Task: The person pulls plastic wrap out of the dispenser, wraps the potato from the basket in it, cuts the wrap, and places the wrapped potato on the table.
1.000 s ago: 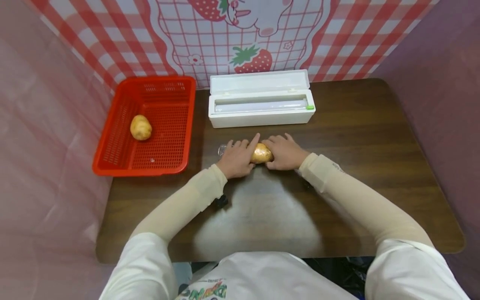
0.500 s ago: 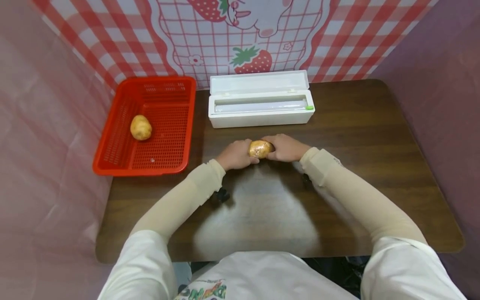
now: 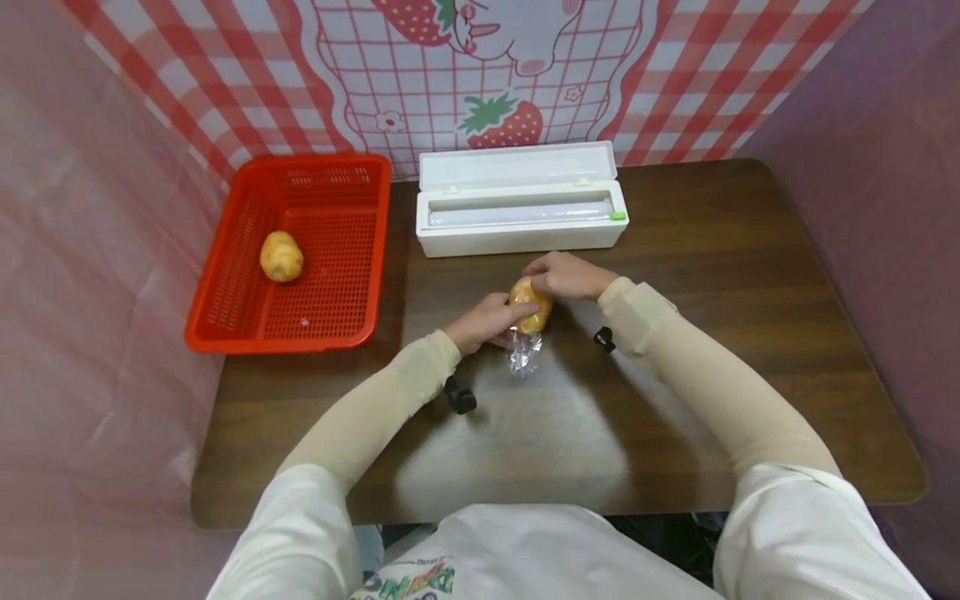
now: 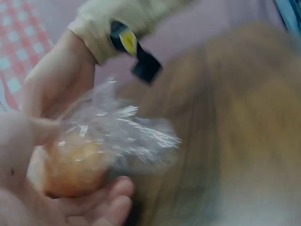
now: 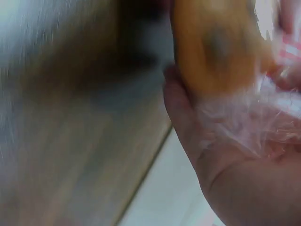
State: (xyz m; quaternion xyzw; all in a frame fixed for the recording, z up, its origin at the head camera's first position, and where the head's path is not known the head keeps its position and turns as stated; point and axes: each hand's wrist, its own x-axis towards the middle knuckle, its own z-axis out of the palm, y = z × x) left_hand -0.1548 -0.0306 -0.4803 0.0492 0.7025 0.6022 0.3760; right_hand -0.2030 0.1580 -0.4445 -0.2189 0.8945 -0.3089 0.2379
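Note:
A potato (image 3: pixel 531 307) in clear plastic film is held between both hands over the table's middle. My left hand (image 3: pixel 487 323) grips it from the left, thumb across the top; in the left wrist view, the fingers (image 4: pixel 120 188) lie beneath it. My right hand (image 3: pixel 570 275) holds the far end, and in the right wrist view its palm lies against bunched film (image 5: pixel 244 113). Loose, crinkled film (image 3: pixel 524 354) sticks out of the potato's near end. Both wrist views are blurred, and some fingertips are hidden.
A white film dispenser box (image 3: pixel 521 242) stands behind the hands, lid up, with a roll inside. To the left, a red plastic basket (image 3: pixel 352 340) contains another potato (image 3: pixel 282 257). The wooden table (image 3: pixel 750 333) meets a checked backdrop at the back.
The potato has turned from lying crosswise to pointing toward the body, its loose film end now at the near side. My left hand first lay flat beside it, then took hold.

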